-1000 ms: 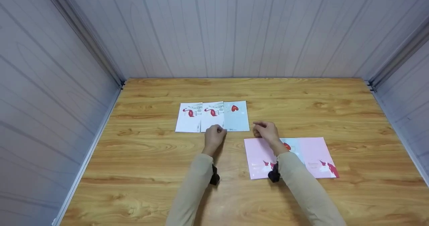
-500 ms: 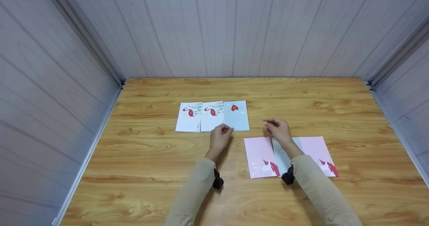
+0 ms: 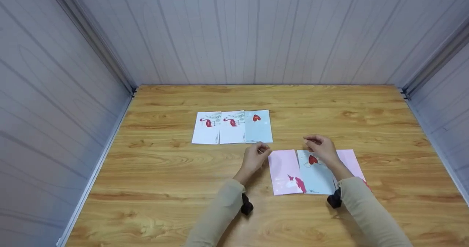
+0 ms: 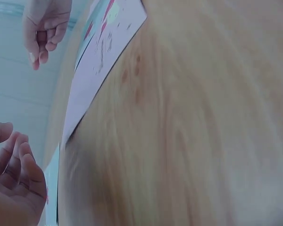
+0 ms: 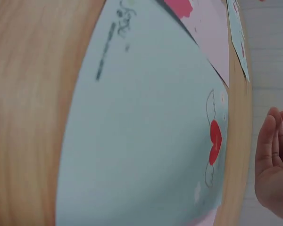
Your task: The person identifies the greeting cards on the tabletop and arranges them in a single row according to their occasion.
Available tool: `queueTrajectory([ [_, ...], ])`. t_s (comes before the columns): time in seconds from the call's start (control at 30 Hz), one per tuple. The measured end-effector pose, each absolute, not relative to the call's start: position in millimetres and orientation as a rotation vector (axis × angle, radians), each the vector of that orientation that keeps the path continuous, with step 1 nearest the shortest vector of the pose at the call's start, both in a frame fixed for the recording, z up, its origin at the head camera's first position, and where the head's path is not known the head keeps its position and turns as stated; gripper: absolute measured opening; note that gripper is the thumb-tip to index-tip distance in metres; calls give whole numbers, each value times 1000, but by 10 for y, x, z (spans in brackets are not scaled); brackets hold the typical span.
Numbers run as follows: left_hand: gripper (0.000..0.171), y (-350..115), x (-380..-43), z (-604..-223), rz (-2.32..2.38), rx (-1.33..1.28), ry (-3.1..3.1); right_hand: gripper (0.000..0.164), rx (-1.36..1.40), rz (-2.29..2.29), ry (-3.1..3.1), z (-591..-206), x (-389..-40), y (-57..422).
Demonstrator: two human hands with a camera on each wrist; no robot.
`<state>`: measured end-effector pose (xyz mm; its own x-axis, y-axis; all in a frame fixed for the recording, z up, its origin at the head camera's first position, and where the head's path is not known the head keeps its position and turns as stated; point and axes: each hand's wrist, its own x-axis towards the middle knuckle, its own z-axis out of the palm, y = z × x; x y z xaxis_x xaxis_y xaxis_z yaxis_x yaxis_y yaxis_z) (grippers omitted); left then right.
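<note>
In the head view my left hand point(image 3: 254, 156) hovers by the upper left corner of a pink card point(image 3: 284, 164) with a red-maned unicorn. Its fingers are loosely bent and hold nothing, as the left wrist view shows of the hand point(image 4: 19, 181). My right hand point(image 3: 324, 151) hangs over a pale blue card point(image 3: 317, 179) with a winged red heart. Nothing shows between its bent fingers, either there or in the right wrist view, where the hand point(image 5: 276, 162) is at the edge. Right of the blue card lies a second pink card point(image 3: 348, 159), partly covered by the right arm.
Farther back, two white flamingo cards point(image 3: 205, 135) and another pale blue heart card point(image 3: 258, 131) lie side by side. All rest on a wooden table point(image 3: 146, 203), walled by pale panels point(image 3: 234, 34) at the back and sides.
Both hands have moved right. The left went from the far row's front edge to the pink card's corner; the right passed from the left pink card across the blue one. The cards stay put.
</note>
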<state>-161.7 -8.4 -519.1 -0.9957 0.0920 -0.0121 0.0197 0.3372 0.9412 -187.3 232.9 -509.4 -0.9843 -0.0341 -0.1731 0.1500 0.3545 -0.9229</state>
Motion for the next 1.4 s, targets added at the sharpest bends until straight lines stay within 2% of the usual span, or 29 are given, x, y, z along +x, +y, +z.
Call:
queueTrajectory([
  [0.47,6,291,-1457,-5081,1514,274,2495,33,198,-1533,2496,-5125,-1732,2896],
  [0.9,15,510,-1454,-5104,1413,410,2643,27,117,-1369,2558,-5173,-1674,3027],
  [1.13,27,618,-1496,-5178,1315,320,2706,30,169,-1382,2505,-5169,-1676,3000],
  [1.4,50,719,-1496,-5256,929,332,2808,31,210,-1396,2482,-5178,-1699,2982],
])
